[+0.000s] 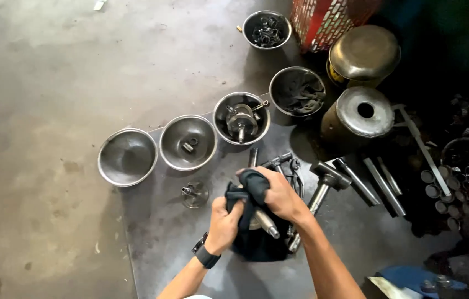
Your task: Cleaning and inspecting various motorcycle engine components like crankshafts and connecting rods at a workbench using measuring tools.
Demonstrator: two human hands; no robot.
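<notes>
At centre of the floor mat (157, 243), a metal shaft (266, 222) is being wiped with a dark cloth (254, 221); only its lower end is showing, the remainder being covered by the cloth. The cloth is being gripped by the right hand (280, 194), fingers fully curled over the upper folds, and pinched from below by the left hand (224, 222), likewise closed on the fabric. Cleaning is judged to be mid-way: the exposed tip is looking bright, the hidden length cannot be assessed. Just beside the hands, a hammer (323, 185) and pliers (295, 177) are lying unused. Further out, a row of steel bowls (128, 158) is being kept, some holding small parts, one looking empty. Cylindrical metal housings (359, 116) are standing at right.
</notes>
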